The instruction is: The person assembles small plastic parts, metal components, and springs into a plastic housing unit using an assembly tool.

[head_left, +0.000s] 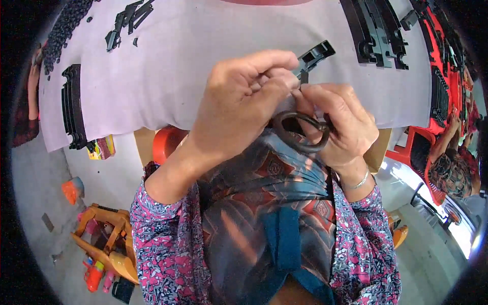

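My left hand [236,104] is closed, its fingertips pinching a black plastic part [319,54]. The part is a slim, slightly curved strip with raised edges, slanting up to the right. My right hand [345,119] meets the left fingertips at the part's lower end. Dark looped handles, like those of scissors [303,148], hang from the right hand's palm and fingers. The blades are hidden behind the fingers. Both hands are above the front edge of the pale cloth-covered table [152,76].
Long black strips [376,35] lie at the far right, and more [74,107] at the left edge. Small black pieces [63,30] are heaped at the far left, near loose slim parts [127,23]. Red crates [442,66] stand right, with other people beyond. A wooden chair [104,244] is lower left.
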`<act>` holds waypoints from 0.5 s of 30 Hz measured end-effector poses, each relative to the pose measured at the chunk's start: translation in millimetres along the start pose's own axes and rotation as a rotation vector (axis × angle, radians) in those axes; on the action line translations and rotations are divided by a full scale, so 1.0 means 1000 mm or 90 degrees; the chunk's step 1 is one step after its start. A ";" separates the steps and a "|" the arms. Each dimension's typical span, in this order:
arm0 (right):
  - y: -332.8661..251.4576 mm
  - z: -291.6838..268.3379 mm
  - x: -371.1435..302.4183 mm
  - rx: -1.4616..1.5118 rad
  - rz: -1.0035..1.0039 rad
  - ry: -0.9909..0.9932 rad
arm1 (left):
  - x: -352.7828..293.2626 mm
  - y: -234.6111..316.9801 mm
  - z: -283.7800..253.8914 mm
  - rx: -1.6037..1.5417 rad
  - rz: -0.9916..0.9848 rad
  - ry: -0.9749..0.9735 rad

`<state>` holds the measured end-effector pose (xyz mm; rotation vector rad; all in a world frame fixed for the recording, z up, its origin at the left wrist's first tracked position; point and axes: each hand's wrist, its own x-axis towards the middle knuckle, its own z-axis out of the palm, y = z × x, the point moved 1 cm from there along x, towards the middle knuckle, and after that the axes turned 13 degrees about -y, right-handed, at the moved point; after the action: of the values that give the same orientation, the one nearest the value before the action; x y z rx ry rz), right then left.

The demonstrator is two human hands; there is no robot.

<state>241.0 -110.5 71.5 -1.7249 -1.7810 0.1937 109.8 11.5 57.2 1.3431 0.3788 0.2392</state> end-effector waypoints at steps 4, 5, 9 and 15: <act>0.003 0.004 -0.005 -0.046 0.012 0.040 | 0.000 -0.006 -0.010 0.240 0.114 0.088; 0.004 0.006 -0.007 -0.046 0.015 0.043 | -0.002 -0.009 -0.013 0.311 0.150 0.075; 0.008 0.013 -0.007 -0.042 0.030 0.023 | -0.008 -0.018 -0.017 0.376 0.107 0.030; 0.010 0.023 -0.010 -0.045 0.055 0.017 | -0.006 -0.025 -0.013 0.430 0.119 0.058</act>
<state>236.6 -111.3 44.3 -1.8472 -1.7141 0.1454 98.1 15.4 31.1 2.0421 0.4307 0.3460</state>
